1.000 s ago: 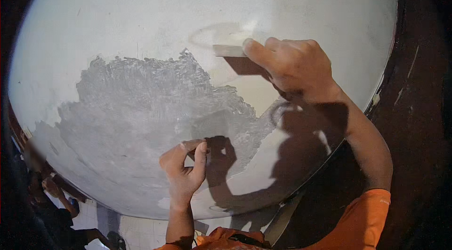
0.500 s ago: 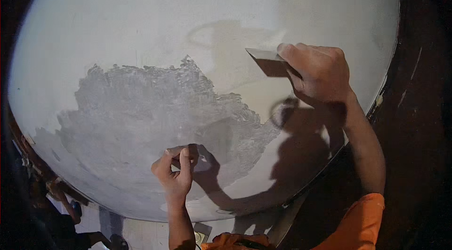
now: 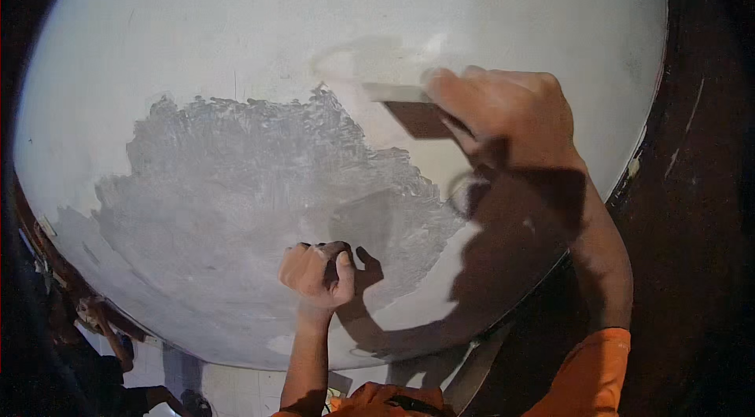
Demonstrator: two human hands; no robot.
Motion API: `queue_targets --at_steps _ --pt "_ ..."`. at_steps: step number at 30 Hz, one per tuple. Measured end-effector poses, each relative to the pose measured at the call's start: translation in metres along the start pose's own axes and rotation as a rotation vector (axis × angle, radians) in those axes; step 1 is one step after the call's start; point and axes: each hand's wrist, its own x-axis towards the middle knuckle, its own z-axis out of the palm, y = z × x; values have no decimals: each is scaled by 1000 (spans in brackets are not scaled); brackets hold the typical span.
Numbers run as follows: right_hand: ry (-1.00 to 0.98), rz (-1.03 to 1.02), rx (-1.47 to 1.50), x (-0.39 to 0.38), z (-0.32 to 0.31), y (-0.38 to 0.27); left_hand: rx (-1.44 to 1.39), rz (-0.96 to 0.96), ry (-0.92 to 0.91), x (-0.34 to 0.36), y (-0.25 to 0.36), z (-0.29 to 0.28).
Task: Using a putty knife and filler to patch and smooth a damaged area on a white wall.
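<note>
Head view — right fingers (image 3: 447, 88) round scraper (image 3: 397, 93), left fingers (image 3: 296, 262) curled, contents unclear — shadow (image 3: 367, 275) on grey patch (image 3: 228, 173), coworker (image 3: 88, 362) beyond.

White surface (image 3: 236, 16) looks matt, smooth. Grey patch (image 3: 212, 181): streaky, rough at upper edge. Orange sleeve (image 3: 594, 370): matt cloth.

Moderate light washes the wall (image 3: 236, 24), while the dark strip (image 3: 700, 244) past its right edge sinks almost to black. A crisp shadow (image 3: 368, 269) falls right of the left hand (image 3: 318, 271), another below the flat blade (image 3: 399, 93), so light comes from the upper left. Motion blur softens the right hand (image 3: 503, 114); fisheye distortion bows the wall's edges.
</note>
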Motion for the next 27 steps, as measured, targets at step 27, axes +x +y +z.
queue_targets --at_steps 27 --pt "-27 -24 -52 26 3 -14 109 57 20 -24 -3 17"
